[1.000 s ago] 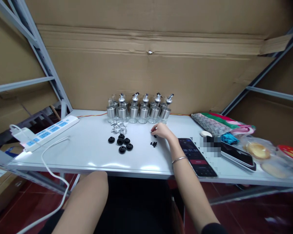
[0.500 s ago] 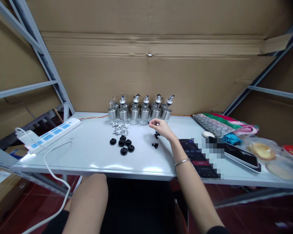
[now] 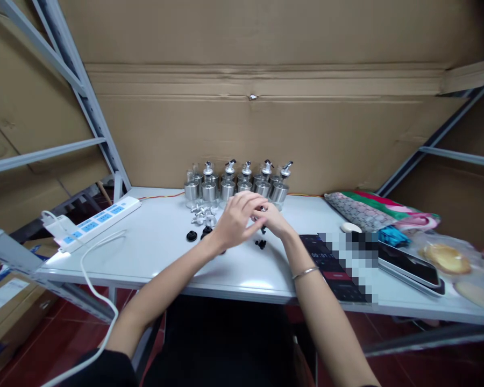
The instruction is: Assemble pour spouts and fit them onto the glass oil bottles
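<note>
My left hand [image 3: 237,219] is over the middle of the table, its fingers stretched toward my right hand and its thumb apart from them. My right hand [image 3: 275,219], with a bangle on the wrist, meets it there, fingers bent inward. Whatever lies between the fingertips is mostly covered and too small to name. Under the hands lie small black parts [image 3: 261,244]. To the left are silver pourer spouts [image 3: 204,216] and black ribbed stoppers [image 3: 191,236], some hidden by my left hand. Behind stand several glass-and-metal bottles [image 3: 208,192], some topped with pourers [image 3: 230,167].
A white power strip [image 3: 100,223] with a plugged-in charger and cable lies left. On the right are a phone showing a timer [image 3: 339,277], another dark device [image 3: 411,263], a patterned pouch [image 3: 358,210] and bagged food [image 3: 446,258]. Cardboard [image 3: 266,129] walls the back.
My left arm has come up from below the table edge, and its hand now meets my right hand. The right hand, which pinched a small black piece, stays near the same place.
</note>
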A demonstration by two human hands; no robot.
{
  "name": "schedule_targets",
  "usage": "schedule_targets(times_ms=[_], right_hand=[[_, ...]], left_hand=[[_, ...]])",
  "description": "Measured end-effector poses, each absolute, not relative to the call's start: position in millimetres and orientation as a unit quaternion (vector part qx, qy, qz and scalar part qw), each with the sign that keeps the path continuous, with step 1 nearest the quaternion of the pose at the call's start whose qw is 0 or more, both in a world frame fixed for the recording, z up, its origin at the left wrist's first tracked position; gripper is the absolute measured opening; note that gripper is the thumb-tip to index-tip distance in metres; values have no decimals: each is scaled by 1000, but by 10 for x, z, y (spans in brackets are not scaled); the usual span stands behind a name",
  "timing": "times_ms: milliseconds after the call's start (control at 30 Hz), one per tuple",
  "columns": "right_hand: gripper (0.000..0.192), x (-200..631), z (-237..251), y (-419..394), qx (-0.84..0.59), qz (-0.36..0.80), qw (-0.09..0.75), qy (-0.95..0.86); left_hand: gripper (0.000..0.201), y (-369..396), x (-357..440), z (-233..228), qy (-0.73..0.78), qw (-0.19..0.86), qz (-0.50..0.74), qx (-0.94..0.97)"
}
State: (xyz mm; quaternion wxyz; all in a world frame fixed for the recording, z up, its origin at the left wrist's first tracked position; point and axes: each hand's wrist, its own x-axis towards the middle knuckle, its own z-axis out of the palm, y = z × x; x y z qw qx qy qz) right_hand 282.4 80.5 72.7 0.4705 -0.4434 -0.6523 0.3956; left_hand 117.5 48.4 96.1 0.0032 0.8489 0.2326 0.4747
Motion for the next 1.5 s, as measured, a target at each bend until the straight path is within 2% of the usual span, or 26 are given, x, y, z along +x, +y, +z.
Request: schedule_targets(times_ms=[167,500,900,1333,1500], right_hand=[[16,2774,668,831,-432,403,430,-683],[17,2696,604,865,-440,389,400,-704],[16,2713,584,900,-450,365,445,-682],[18,2753,617,911,-424,371,518,-644],[16,2750,627,912,-422,354,545,-633]], left_hand=[[12,710,1222,796,327,99,417,843],[8,800,1337,689,375,185,472,776],[15,1035,1185,601,344,324,619,627],[13,1098,1060,508,317,422,540,656],[33,1054,1038,544,295,451,520,663]])
